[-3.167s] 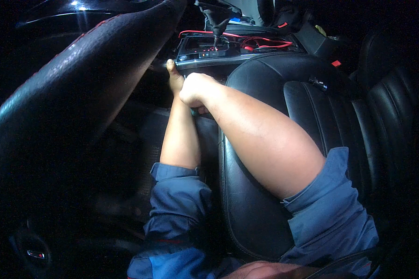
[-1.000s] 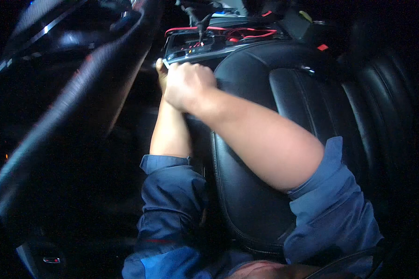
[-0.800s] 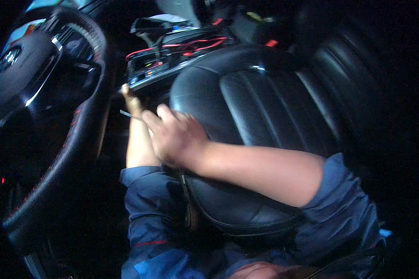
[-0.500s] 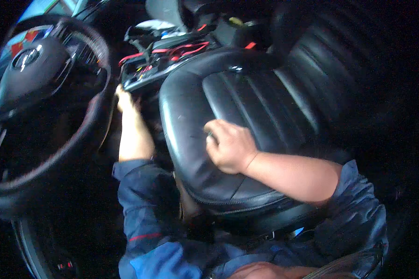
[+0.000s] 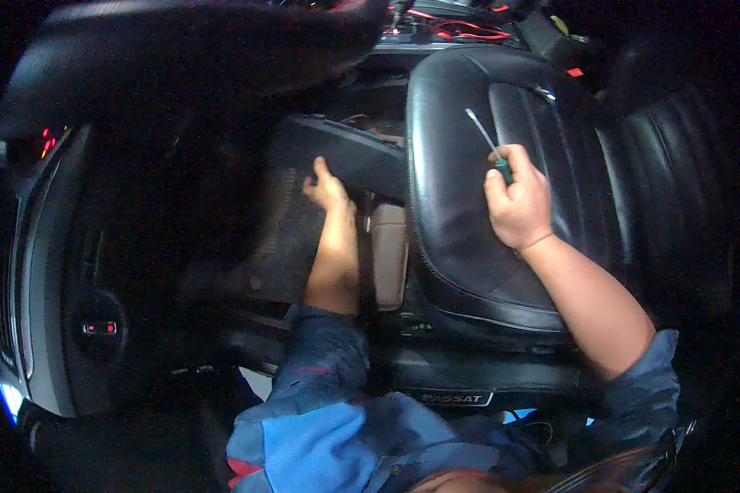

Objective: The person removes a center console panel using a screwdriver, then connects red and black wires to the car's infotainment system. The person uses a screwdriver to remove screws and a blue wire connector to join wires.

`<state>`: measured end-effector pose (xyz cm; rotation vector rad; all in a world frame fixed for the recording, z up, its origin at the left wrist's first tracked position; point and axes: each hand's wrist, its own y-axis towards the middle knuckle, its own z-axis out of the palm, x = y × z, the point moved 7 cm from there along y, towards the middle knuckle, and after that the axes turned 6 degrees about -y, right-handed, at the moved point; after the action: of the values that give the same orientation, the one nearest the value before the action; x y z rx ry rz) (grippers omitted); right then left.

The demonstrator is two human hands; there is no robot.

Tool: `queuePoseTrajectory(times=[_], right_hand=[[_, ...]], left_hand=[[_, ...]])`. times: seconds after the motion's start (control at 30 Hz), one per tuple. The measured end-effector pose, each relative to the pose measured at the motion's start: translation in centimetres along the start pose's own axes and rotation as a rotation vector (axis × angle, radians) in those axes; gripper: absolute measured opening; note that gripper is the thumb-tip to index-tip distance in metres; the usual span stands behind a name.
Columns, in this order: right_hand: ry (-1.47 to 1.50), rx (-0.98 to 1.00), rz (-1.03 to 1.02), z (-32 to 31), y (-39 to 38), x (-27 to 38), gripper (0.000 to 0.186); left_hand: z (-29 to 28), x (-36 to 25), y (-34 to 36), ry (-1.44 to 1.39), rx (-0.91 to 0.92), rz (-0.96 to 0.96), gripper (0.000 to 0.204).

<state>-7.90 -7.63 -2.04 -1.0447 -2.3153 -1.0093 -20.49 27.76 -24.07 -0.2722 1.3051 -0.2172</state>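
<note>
My right hand [image 5: 520, 201] is closed round the green handle of a screwdriver [image 5: 483, 131], above the black leather seat [image 5: 452, 205]. Its bare metal shaft points up and to the left. Down in the footwell, my left hand [image 5: 329, 191] is beside a flat dark panel [image 5: 345, 152], thumb raised and apart from the other fingers, which are partly bent. Whether those fingers touch the panel I cannot tell. Left of the seat base is a beige padded piece [image 5: 390, 255].
The dark, blurred steering wheel [image 5: 222, 49] fills the upper left. Beyond the seat, red wires [image 5: 460, 33] lie about the centre console. A door sill [image 5: 386, 378] runs along the near side, and the door panel [image 5: 53, 279] stands at the left.
My view has swung left and down. My left hand has gone from the console's edge into the footwell. The screwdriver in my right hand now shows clearly.
</note>
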Motion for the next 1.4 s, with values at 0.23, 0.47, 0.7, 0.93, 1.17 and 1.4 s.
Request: queuePoseTrajectory(times=[0.23,0.47,0.7,0.93,1.17,1.4], right_hand=[[0.008,0.008,0.027,0.1,-0.3,-0.3,0.016],[0.013,-0.01,0.011,0.0,-0.2,-0.2,0.017],[0.025,0.004,0.03,0.1,-0.2,-0.4,0.015],[0.05,0.002,0.015,0.2,-0.1,-0.7,0.014],[0.073,-0.01,-0.011,0.2,0.0,-0.6,0.013],[0.115,0.04,0.065,0.4,-0.1,-1.1,0.013]], left_hand=[[6.9,1.2,-0.6,-0.413,0.329,-0.296,0.122],[12.5,2.8,1.2,-0.385,0.218,-0.355,0.121],[17.0,3.3,2.6,-0.497,0.399,-0.332,0.099],[16.0,2.9,1.7,-0.499,0.375,-0.306,0.114],[15.4,2.5,2.7,-0.132,0.33,-0.164,0.1],[10.0,1.8,5.4,0.161,0.52,0.346,0.088]])
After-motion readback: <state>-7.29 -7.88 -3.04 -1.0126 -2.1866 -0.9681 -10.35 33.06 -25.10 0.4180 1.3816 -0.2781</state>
